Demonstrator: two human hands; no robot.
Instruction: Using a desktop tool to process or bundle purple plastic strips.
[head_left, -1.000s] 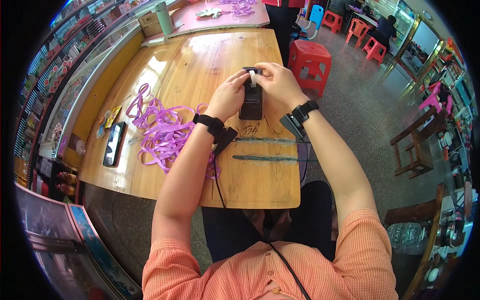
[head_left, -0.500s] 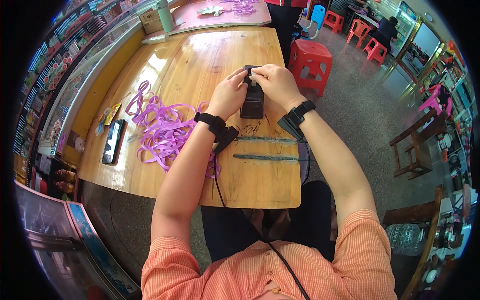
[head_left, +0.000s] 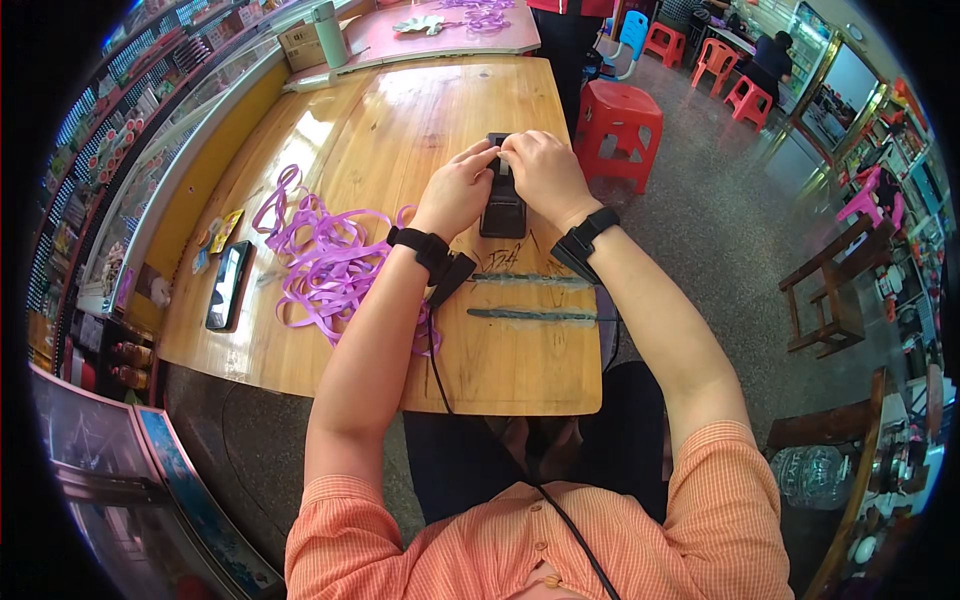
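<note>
A narrow black desktop tape dispenser (head_left: 503,215) stands on the wooden table (head_left: 430,110), lengthwise in front of me. My left hand (head_left: 460,188) lies against its left side, the fingers curled in over its upper part. My right hand (head_left: 543,172) is closed in a pinch above the same part, fingertips meeting those of the left. A small pale piece shows under the fingers; most of it is hidden, so I cannot make out what the right hand pinches. Left of my left forearm lies a tangled heap of purple ribbon (head_left: 325,262).
A phone (head_left: 229,285) and small packets (head_left: 226,230) lie at the table's left. Dark strips (head_left: 530,315) mark its near right part. Beyond stand a pink table (head_left: 385,40), a green bottle (head_left: 329,35) and a person (head_left: 562,60). A red stool (head_left: 620,125) is at the right.
My right hand has turned and shifted slightly, its fingers now closer to the left fingertips and covering more of the dispenser's top. The left hand has barely moved.
</note>
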